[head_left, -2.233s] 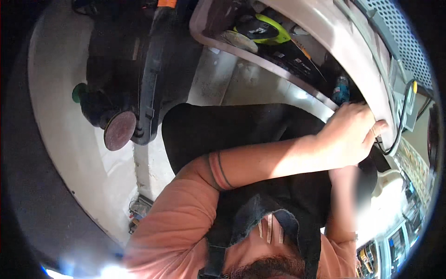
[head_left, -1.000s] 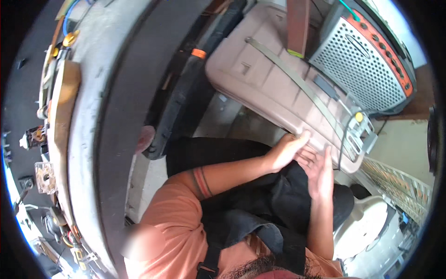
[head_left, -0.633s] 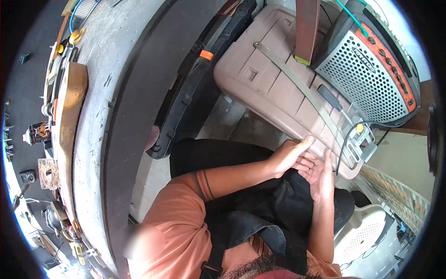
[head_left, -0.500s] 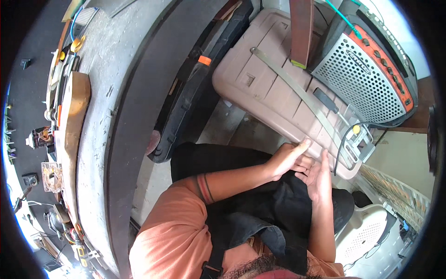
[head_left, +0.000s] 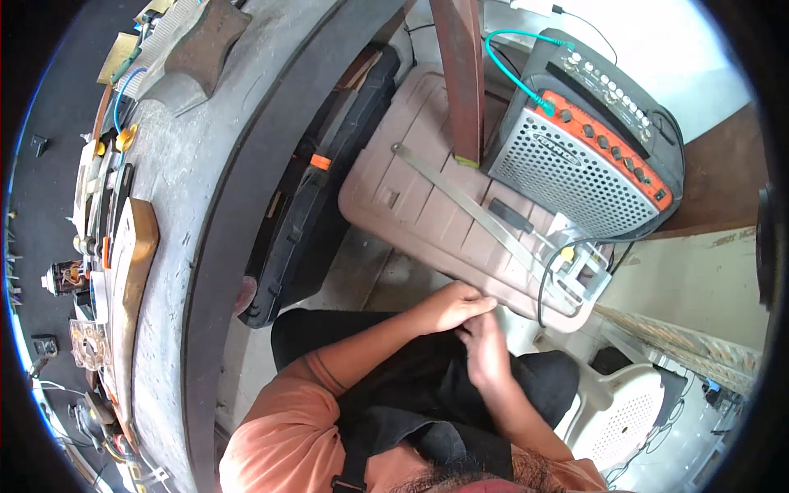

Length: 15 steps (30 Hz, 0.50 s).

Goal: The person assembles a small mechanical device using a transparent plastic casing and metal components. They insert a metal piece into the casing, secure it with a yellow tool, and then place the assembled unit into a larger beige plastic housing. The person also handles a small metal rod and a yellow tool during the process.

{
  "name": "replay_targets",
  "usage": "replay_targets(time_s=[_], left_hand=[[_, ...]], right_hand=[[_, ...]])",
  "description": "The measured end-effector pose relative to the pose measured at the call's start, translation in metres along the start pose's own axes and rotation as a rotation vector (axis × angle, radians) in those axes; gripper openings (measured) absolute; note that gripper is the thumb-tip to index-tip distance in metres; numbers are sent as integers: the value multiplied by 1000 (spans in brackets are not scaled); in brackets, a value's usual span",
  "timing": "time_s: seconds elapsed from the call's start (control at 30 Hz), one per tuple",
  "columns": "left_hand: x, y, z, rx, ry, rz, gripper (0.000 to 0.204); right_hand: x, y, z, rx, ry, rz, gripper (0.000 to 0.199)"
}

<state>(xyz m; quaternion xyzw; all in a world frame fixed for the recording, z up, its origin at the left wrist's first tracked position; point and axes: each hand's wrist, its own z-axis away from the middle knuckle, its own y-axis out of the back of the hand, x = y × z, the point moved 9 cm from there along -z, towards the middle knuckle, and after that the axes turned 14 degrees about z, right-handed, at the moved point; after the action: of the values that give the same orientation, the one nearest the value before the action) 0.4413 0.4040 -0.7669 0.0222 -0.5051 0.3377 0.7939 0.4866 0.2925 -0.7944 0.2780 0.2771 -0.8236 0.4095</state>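
My left hand (head_left: 450, 309) and my right hand (head_left: 487, 352) meet over my lap, near the front edge of a pinkish-brown storage bin (head_left: 411, 232). My left fingers are closed, with the thumb stretched toward the right hand. The fingers of my right hand curl in against the left, their tips partly hidden. Whether a small thing is pinched between the hands does not show. On the bin's lid lie a long flat metal strip (head_left: 450, 191) and a tool with a black handle (head_left: 511, 215) and a metal frame.
An amplifier (head_left: 579, 177) with an orange panel and a teal cable stands behind the bin, by a brown post (head_left: 460, 74). A grey workbench (head_left: 177, 246) with tools curves along my left. Under it stands an open black case (head_left: 308, 222). A white plastic chair (head_left: 620, 415) is at right.
The view has shifted, showing more of the amplifier. My hands have moved nearer each other, away from the bin's edge, and my right fingers, stretched before, are now curled.
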Motion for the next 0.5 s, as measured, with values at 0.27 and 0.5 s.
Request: replay_targets(time_s=[0.27,0.5], left_hand=[[68,96,85,420,39,-414,40],[39,132,309,1284,-143,-339,39]], right_hand=[[-3,-123,24,-270,-156,28,37],[-8,-248,40,-730,109,454,41]])
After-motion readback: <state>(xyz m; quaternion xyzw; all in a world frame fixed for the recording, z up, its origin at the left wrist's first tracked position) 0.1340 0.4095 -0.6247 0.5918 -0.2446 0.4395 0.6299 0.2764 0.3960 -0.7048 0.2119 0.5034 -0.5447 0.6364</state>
